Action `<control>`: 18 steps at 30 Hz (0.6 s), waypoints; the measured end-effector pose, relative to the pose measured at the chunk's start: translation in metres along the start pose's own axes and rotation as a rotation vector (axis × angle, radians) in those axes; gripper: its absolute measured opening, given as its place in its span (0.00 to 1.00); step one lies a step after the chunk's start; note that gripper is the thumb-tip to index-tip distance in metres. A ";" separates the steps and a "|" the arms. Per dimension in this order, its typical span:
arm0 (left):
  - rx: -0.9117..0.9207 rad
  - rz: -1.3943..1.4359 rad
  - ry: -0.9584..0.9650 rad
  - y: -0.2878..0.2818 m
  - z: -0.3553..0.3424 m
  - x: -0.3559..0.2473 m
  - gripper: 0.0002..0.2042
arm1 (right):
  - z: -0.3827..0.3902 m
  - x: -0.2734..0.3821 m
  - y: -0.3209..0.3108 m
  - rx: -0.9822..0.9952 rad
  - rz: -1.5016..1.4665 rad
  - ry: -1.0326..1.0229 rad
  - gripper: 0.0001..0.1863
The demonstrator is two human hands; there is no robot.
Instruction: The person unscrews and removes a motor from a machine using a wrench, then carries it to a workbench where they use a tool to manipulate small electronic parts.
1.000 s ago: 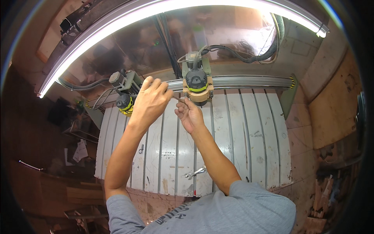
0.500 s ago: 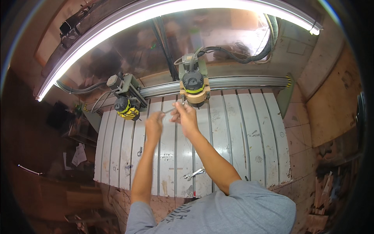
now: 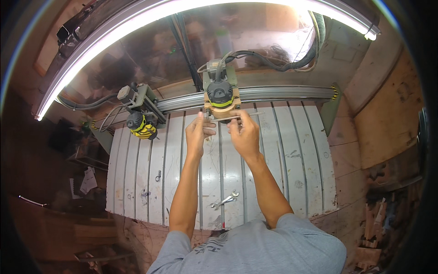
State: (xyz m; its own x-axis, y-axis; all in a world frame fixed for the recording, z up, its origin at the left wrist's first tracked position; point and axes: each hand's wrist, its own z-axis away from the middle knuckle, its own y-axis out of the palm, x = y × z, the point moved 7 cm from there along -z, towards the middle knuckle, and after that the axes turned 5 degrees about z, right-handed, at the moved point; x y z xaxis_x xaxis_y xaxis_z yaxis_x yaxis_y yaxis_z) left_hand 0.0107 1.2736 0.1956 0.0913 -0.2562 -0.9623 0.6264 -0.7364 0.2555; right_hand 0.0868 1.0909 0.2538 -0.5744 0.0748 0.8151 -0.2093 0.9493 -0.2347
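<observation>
A spindle motor [image 3: 220,93] with a black top and a yellow-green band sits in a wooden-coloured clamp [image 3: 222,112] on the machine's carriage. In front of this clamp, a thin metal rod that looks like a hex key [image 3: 224,119] runs between my hands. My right hand [image 3: 245,137] pinches it toward its right end. At the clamp's left bolt, my left hand [image 3: 196,136] has its thumb raised and its fingers around the rod's left end; the exact contact there is hard to make out. Two wrenches [image 3: 225,200] lie crossed on the slotted table [image 3: 292,182] nearer me.
A second spindle motor [image 3: 142,127], wrapped in yellow and black, hangs at left on the same metal rail [image 3: 283,93]. Cables [image 3: 287,68] loop behind. A small dark metal part [image 3: 158,176] lies on the table. Wood scraps [image 3: 375,223] stand at the lower right.
My right hand has moved right along with the key, away from the left bolt. My left hand has come up and right to that bolt. The key now lies nearly level.
</observation>
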 end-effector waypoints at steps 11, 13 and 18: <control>-0.123 0.345 0.024 -0.019 0.021 0.031 0.12 | 0.022 0.052 0.091 0.334 0.056 -0.322 0.18; -0.191 0.261 0.024 -0.045 0.033 0.048 0.09 | 0.028 0.050 0.096 0.309 -0.011 -0.284 0.16; -0.277 -0.048 0.180 -0.054 0.083 0.039 0.07 | 0.028 0.024 0.081 0.183 -0.181 -0.204 0.09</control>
State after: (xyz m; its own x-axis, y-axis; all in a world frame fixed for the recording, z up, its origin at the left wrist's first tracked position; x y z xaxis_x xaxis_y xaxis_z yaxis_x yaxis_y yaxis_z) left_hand -0.0843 1.2515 0.1516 0.1769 -0.0924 -0.9799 0.8177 -0.5403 0.1986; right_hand 0.0336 1.1609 0.2391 -0.6577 -0.1700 0.7338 -0.4506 0.8694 -0.2025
